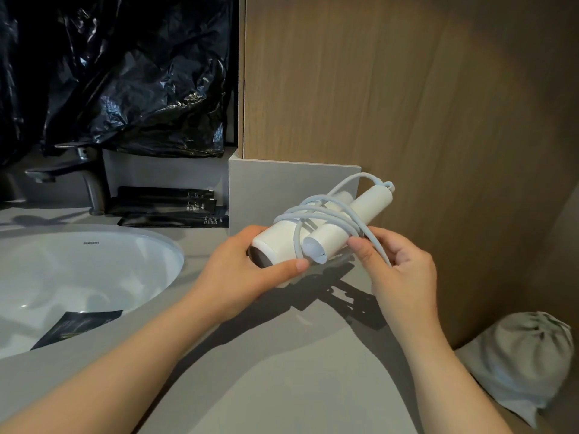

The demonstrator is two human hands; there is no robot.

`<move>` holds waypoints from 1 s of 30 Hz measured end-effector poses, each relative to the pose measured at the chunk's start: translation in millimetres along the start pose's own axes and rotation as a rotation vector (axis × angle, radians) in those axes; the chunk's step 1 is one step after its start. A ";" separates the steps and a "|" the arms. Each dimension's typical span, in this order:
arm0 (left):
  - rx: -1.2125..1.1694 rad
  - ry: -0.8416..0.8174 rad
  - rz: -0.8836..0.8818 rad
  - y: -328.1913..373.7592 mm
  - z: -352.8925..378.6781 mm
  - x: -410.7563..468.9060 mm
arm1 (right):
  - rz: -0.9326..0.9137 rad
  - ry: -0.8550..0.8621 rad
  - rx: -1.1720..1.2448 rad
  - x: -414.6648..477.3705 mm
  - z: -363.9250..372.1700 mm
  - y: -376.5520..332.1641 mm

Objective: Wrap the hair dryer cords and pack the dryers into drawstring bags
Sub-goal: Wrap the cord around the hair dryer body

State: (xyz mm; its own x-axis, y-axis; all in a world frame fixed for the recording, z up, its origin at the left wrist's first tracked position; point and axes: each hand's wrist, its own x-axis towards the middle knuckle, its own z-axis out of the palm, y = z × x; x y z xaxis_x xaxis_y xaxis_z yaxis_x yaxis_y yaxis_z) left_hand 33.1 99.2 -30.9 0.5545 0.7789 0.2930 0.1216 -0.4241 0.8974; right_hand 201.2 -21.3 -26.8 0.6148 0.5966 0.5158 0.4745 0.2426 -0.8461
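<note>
A white folding hair dryer (279, 245) is held just above a grey table (282, 386), handle folded alongside the barrel, its pale cord (316, 211) looped several times round both. The left hand (238, 277) grips the barrel's dark-faced end, fingers (291, 266) curled round it, probably to stop the body turning while the cord goes on. The right hand (398, 270), on the dryer's other side, pinches the loose run of cord between thumb and forefinger, apparently keeping it taut for the last turns; one wide loop arches over the dryer's far end; the plug is not in view.

Right of the dryer and nearer the viewer, a grey drawstring bag (520, 358) lies bulging and gathered shut, so it is probably already packed; no empty bag shows. Just behind the dryer stands a low grey upstand (266, 189), and behind and to its right a wood panel (407, 89) closes in; there is little room that way.

Left of the dryer sits a white sink (131, 261) holding one black sachet (75, 327); further left and behind are a dark tap (91, 180), more black packets (169, 205) and black plastic sheeting (141, 89). The table nearer the viewer than the dryer looks the best room for winding.
</note>
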 end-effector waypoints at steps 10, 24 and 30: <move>0.042 -0.075 0.010 3.3 -3.4 -1.6 | 0.107 -0.012 0.124 2.7 -1.5 2.4; 0.328 0.053 0.144 -2.0 2.8 -2.2 | 0.042 0.014 0.172 0.8 -1.4 -0.8; 0.192 0.080 0.152 -0.4 6.8 -4.5 | 0.040 0.056 0.141 3.8 -2.8 5.2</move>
State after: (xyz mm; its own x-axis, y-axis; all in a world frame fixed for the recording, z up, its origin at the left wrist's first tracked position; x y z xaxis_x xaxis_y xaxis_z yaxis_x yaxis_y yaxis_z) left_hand 36.1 92.8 -34.8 0.5124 0.7301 0.4521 0.2000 -0.6134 0.7640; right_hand 207.8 -19.9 -28.9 0.6674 0.5654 0.4847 0.3584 0.3267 -0.8746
